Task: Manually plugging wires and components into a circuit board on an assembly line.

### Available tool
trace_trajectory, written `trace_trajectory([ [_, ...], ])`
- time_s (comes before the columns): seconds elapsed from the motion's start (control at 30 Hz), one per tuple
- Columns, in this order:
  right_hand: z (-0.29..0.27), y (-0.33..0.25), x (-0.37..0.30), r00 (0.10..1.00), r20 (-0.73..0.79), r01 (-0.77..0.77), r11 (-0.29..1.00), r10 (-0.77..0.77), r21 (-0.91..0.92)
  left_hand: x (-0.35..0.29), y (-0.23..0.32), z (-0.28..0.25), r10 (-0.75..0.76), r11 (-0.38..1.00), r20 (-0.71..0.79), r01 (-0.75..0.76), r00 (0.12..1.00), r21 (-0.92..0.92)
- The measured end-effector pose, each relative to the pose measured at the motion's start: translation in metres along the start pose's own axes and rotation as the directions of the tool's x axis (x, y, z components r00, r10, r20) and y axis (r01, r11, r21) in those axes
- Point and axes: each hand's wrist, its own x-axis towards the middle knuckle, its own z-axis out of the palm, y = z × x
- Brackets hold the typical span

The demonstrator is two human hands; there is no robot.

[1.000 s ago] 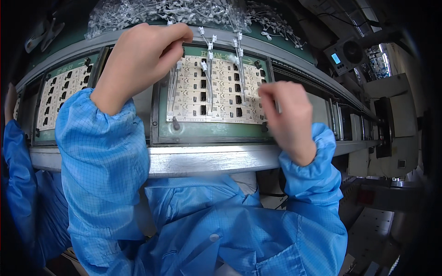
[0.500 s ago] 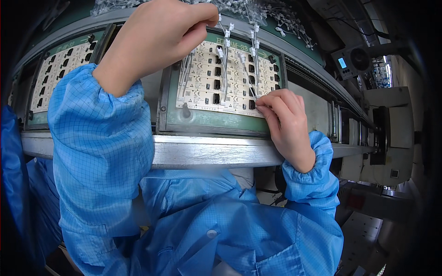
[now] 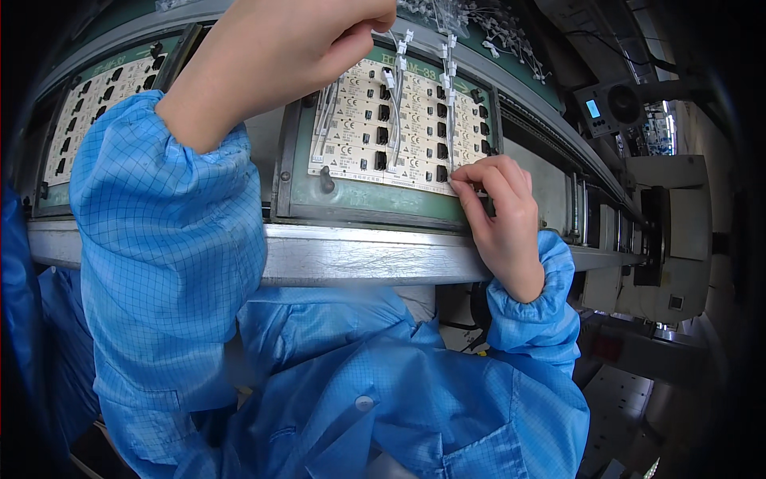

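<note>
A panel of cream circuit boards [image 3: 415, 128] with black components sits in a green carrier [image 3: 375, 203] in front of me. Thin cables with white connectors lie lengthwise over it in columns. My right hand [image 3: 504, 209] is closed in a pinch at the near end of the rightmost cable [image 3: 452, 120], by the panel's lower right edge. Above the carrier's far left part, my left hand [image 3: 307, 52] is closed, thumb against curled fingers. Its fingertips are near the far ends of the middle cables [image 3: 396, 80]; whatever they hold is hidden.
A second green carrier [image 3: 60, 198] with similar boards stands at the left. Beyond the conveyor rail lie loose white-connector cables [image 3: 499, 32]. A metal rail [image 3: 359, 254] runs along my side. A device with a lit screen [image 3: 593, 108] stands at the right.
The rightmost cable, slanted before, now lies straight along its column. My left hand has shifted slightly right and away. My right hand keeps its pinch near the panel's edge.
</note>
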Motion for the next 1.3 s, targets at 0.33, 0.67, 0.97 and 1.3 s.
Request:
trace_trajectory([
  [0.33,-0.024,-0.003,0.006,0.974,0.195,0.114,0.993,-0.111,-0.004,0.003,-0.025,0.027,0.409,0.792,-0.553,-0.583,0.726,-0.179],
  [0.67,-0.006,0.024,0.027,0.984,0.125,0.125,0.992,-0.126,0.015,-0.014,-0.023,0.013,0.040,0.997,0.002,-0.040,0.999,0.073],
  [0.97,0.031,0.121,0.122,0.921,-0.258,0.297,0.955,-0.292,-0.022,0.016,0.006,0.033,-0.406,0.906,-0.056,0.410,0.912,0.101],
  [1.3,0.038,0.123,0.130,0.992,-0.124,0.084,0.890,-0.031,0.447,0.061,0.004,0.106,-0.698,0.583,0.049,0.527,0.714,0.619],
])
